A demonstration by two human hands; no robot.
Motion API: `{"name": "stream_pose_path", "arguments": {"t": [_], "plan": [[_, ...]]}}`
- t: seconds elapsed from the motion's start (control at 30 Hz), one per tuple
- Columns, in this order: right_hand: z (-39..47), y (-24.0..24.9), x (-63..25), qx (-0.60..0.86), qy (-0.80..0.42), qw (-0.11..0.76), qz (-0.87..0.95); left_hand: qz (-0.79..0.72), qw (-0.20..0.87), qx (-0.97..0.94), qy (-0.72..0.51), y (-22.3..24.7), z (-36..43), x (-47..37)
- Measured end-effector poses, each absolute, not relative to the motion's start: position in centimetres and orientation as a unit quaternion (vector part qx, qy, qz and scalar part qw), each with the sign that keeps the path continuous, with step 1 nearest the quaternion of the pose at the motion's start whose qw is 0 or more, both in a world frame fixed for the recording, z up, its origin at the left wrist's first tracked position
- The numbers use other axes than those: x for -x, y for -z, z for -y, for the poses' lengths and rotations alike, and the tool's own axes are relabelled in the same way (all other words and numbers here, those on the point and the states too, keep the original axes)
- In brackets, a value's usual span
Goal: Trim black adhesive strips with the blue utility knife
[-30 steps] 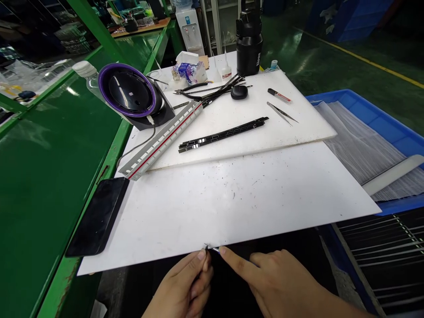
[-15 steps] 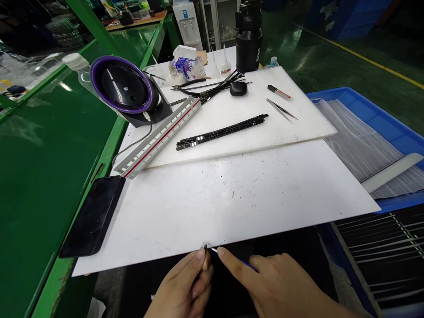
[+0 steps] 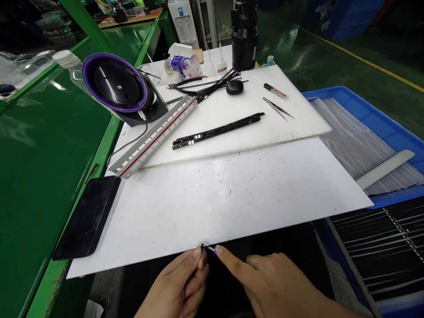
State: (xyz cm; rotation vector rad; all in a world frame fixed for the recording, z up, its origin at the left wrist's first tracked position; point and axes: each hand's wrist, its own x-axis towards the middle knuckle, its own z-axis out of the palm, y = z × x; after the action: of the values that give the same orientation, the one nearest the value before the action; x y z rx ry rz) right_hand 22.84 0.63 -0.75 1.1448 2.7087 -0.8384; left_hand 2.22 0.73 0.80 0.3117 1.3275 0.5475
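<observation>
At the front edge of the white board (image 3: 185, 207), my left hand (image 3: 180, 280) is closed, with thumb and forefinger pinching a small dark piece (image 3: 202, 246). Most of that piece is hidden by the fingers. My right hand (image 3: 265, 278) grips a thin blue-handled tool with a metal tip (image 3: 209, 248), its forefinger stretched along the handle. The tip meets or nearly touches the dark piece; the exact contact is too small to tell. Farther back, several black strips (image 3: 218, 129) lie side by side on a white foam slab (image 3: 281, 128).
A grey ruler-like bar (image 3: 155, 139) leans across the slab's left edge, beside a purple-rimmed fan (image 3: 114, 84) and a black phone (image 3: 88, 216). Tweezers (image 3: 278, 108), pliers (image 3: 185, 84), a black case (image 3: 235, 87) and a black bottle (image 3: 244, 39) stand farther back. A blue bin (image 3: 341, 92) is at right.
The whole view has shifted slightly, so things appear a little farther left. Both hands keep the same grip, the tool tip still at the dark piece.
</observation>
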Motion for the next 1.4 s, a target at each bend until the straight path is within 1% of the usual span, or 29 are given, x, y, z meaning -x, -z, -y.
{"name": "stream_pose_path", "arguments": {"t": [0.47,0.53,0.63,0.73,0.83,0.93,1.0,1.13,1.4], "plan": [[0.2,1.2,-22.6,-0.388,0.171,0.032,-0.905,-0.607,0.737,-0.166,-0.244,-0.8,-0.4,-1.9],[0.2,1.0,-22.7,-0.393,0.189,0.036,-0.899,-0.596,0.75,-0.173,-0.23,-0.6,-0.5,-1.3],[-0.1,0.9,-23.2,-0.403,0.263,0.02,-0.876,-0.585,0.763,-0.177,-0.212,-0.4,-0.5,-0.6],[-0.1,0.9,-23.9,-0.414,0.34,-0.028,-0.844,-0.584,0.76,-0.181,-0.221,-0.5,-0.3,-0.6],[-0.1,0.8,-24.4,-0.426,0.373,-0.081,-0.82,-0.591,0.752,-0.17,-0.235,-0.6,0.0,-1.2],[0.0,0.8,-24.6,-0.44,0.37,-0.114,-0.81,-0.585,0.759,-0.134,-0.252,-0.8,0.1,-1.6],[0.0,0.8,-24.5,-0.444,0.359,-0.119,-0.812,-0.576,0.766,-0.107,-0.264,-0.7,0.0,-1.5],[-0.1,0.8,-24.0,-0.43,0.354,-0.099,-0.825,-0.577,0.767,-0.094,-0.265,-0.6,-0.1,-1.3],[-0.7,0.6,-23.8,-0.413,0.338,-0.073,-0.842,-0.587,0.755,-0.153,-0.248,-0.4,-0.3,-1.2]]}}
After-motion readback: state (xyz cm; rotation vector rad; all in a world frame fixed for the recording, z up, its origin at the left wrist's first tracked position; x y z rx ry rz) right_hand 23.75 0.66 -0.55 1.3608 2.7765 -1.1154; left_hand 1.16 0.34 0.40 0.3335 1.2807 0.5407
